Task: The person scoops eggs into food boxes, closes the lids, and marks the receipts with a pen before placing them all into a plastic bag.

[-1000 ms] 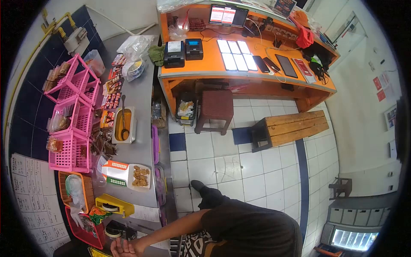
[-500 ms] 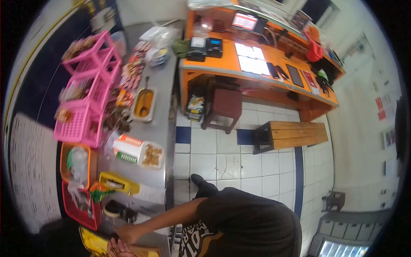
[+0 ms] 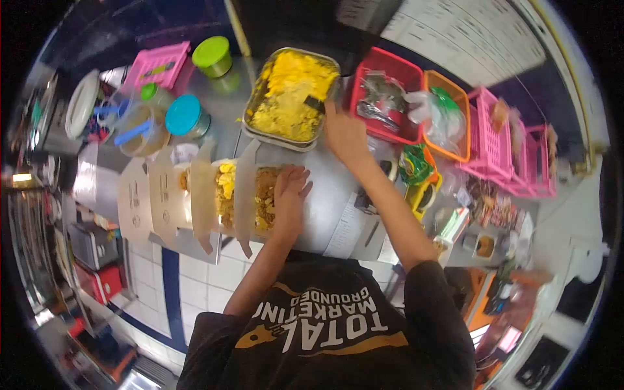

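Hands: A worker's left hand [image 3: 290, 198] lies relaxed, fingers spread, at the edge of the end carton [image 3: 244, 205], apparently steadying it; the right hand [image 3: 346, 138] reaches to a dark utensil [image 3: 314, 104], though whether its fingers grip it cannot be told.
Cartons: At left, paper cartons [image 3: 134, 201] stand close in a row, pale flaps raised, likely to leave their contents within reach. Yellow pieces [image 3: 226, 179] top one; brown food [image 3: 264, 188] shows in the end carton, beside the left hand.
Metal tray: It sits beyond the cartons, left of a red basket [image 3: 390, 134], a spot that seems chosen to suit the right arm.
Yellow food: Heaped in the tray [image 3: 279, 138], it looks bright and lumpy at the far side, paler and crumblier nearer the worker.
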`<state>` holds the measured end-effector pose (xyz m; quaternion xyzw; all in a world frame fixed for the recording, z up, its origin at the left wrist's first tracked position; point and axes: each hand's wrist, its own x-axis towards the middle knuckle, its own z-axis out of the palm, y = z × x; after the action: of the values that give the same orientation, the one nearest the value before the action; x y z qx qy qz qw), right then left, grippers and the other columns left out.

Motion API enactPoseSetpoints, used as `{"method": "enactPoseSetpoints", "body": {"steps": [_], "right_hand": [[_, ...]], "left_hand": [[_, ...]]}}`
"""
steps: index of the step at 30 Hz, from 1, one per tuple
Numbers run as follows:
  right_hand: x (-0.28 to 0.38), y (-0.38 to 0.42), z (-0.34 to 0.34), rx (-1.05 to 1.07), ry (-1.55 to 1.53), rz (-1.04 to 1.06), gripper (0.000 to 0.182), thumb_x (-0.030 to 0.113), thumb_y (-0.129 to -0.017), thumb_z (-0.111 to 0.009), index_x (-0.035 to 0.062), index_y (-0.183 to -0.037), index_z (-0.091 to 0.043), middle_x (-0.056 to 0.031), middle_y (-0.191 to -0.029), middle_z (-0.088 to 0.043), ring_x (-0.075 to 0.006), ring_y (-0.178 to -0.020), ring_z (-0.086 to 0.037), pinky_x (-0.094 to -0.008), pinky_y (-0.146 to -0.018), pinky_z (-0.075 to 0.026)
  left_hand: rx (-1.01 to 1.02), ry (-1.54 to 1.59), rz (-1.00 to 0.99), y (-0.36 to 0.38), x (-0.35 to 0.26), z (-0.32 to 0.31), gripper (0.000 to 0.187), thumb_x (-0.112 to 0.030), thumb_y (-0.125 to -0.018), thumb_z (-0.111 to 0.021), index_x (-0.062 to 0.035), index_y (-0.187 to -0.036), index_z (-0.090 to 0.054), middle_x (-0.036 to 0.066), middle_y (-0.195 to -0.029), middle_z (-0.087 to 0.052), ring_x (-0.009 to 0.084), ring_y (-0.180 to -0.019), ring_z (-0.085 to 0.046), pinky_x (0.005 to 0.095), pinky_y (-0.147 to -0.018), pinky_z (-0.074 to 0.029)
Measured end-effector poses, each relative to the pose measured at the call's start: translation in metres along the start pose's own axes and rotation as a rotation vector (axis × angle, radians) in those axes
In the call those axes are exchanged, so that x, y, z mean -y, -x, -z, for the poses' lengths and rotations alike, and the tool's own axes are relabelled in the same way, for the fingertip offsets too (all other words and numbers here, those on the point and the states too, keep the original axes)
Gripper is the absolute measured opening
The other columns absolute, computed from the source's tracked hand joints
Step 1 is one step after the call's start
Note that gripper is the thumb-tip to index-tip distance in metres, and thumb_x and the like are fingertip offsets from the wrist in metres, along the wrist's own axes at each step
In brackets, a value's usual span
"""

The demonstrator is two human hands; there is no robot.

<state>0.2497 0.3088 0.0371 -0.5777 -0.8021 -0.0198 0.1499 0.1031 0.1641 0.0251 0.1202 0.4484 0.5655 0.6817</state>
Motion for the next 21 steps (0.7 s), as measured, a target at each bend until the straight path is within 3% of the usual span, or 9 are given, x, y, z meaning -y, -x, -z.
{"method": "enactPoseSetpoints", "body": {"steps": [3,4,7,10,13,14,16,19,21], "right_hand": [[0.003,-0.053,-0.026,-0.04,0.267,0.098,0.035,0.011,-0.086,-0.054,0.0015,-0.119,-0.055,-0.0123,-0.081,-0.068,-0.0284,-0.07,-0.069,-0.038,-0.054,-0.056],[0.004,-0.067,-0.031,-0.003,0.299,0.117,0.04,0.011,-0.085,-0.055,-0.0006,-0.123,-0.055,-0.0108,-0.081,-0.068,-0.0264,-0.071,-0.07,-0.0373,-0.053,-0.056],[0.006,-0.096,-0.05,-0.078,0.356,0.151,0.038,0.01,-0.085,-0.056,-0.0006,-0.122,-0.055,-0.0107,-0.081,-0.068,-0.0254,-0.07,-0.07,-0.0361,-0.052,-0.056],[0.008,-0.099,-0.063,0.006,0.397,0.244,0.036,0.011,-0.086,-0.056,-0.0025,-0.119,-0.053,-0.0108,-0.079,-0.067,-0.0233,-0.067,-0.07,-0.0346,-0.053,-0.057],[0.012,-0.089,-0.08,0.076,0.381,0.254,0.033,0.011,-0.086,-0.056,-0.0028,-0.116,-0.052,-0.0099,-0.073,-0.067,-0.0224,-0.062,-0.07,-0.0346,-0.053,-0.056],[0.015,-0.085,-0.083,0.096,0.362,0.247,0.032,0.011,-0.086,-0.056,-0.0032,-0.114,-0.052,-0.0096,-0.072,-0.067,-0.0223,-0.061,-0.069,-0.0345,-0.053,-0.056],[0.013,-0.084,-0.078,0.161,0.289,0.272,0.029,0.011,-0.086,-0.055,-0.0031,-0.112,-0.052,-0.012,-0.07,-0.067,-0.0257,-0.061,-0.069,-0.037,-0.053,-0.055],[0.017,-0.086,-0.071,0.275,0.147,0.252,0.028,0.011,-0.086,-0.055,-0.0042,-0.11,-0.052,-0.0173,-0.071,-0.068,-0.0319,-0.063,-0.069,-0.0414,-0.054,-0.054],[0.02,-0.081,-0.07,0.327,0.093,0.254,0.027,0.011,-0.087,-0.055,-0.0051,-0.109,-0.052,-0.0202,-0.072,-0.068,-0.0351,-0.063,-0.069,-0.0441,-0.054,-0.054]], "left_hand": [[-0.147,0.114,-0.073,-0.03,-0.004,-0.008,0.06,-0.006,-0.09,-0.052,0.0022,-0.146,-0.03,0.018,-0.14,-0.045,0.0281,-0.133,-0.044,0.0367,-0.107,-0.039],[-0.193,0.159,-0.061,-0.037,-0.011,-0.015,0.065,-0.003,-0.089,-0.05,0.0041,-0.148,-0.025,0.017,-0.14,-0.045,0.0257,-0.132,-0.045,0.0316,-0.106,-0.038],[-0.22,0.145,-0.062,-0.056,-0.016,-0.013,0.063,-0.002,-0.089,-0.048,0.0055,-0.148,-0.025,0.018,-0.143,-0.043,0.024,-0.132,-0.044,0.0289,-0.106,-0.038],[-0.284,0.136,-0.123,-0.076,-0.015,-0.013,0.064,0.001,-0.088,-0.045,0.0057,-0.148,-0.024,0.016,-0.143,-0.045,0.0217,-0.128,-0.047,0.0277,-0.104,-0.038],[-0.247,0.314,-0.119,-0.086,-0.022,-0.018,0.059,0.001,-0.093,-0.048,0.008,-0.147,-0.025,0.021,-0.144,-0.043,0.0275,-0.132,-0.046,0.0329,-0.109,-0.038],[-0.196,0.208,-0.132,-0.086,-0.026,-0.018,0.058,0.001,-0.093,-0.047,0.0082,-0.147,-0.026,0.021,-0.144,-0.043,0.0274,-0.132,-0.046,0.033,-0.11,-0.038],[-0.088,-0.004,-0.156,-0.085,-0.036,-0.015,0.056,0.002,-0.093,-0.045,0.0085,-0.146,-0.028,0.02,-0.144,-0.043,0.0271,-0.132,-0.045,0.0333,-0.112,-0.037],[-0.192,0.2,-0.079,-0.079,-0.048,-0.025,0.054,0.002,-0.092,-0.045,0.0077,-0.145,-0.034,0.019,-0.144,-0.044,0.0251,-0.131,-0.046,0.033,-0.112,-0.037],[-0.178,0.165,-0.111,-0.083,-0.045,-0.024,0.053,0.002,-0.091,-0.045,0.0065,-0.144,-0.037,0.017,-0.142,-0.046,0.023,-0.13,-0.047,0.0316,-0.111,-0.036]]}}
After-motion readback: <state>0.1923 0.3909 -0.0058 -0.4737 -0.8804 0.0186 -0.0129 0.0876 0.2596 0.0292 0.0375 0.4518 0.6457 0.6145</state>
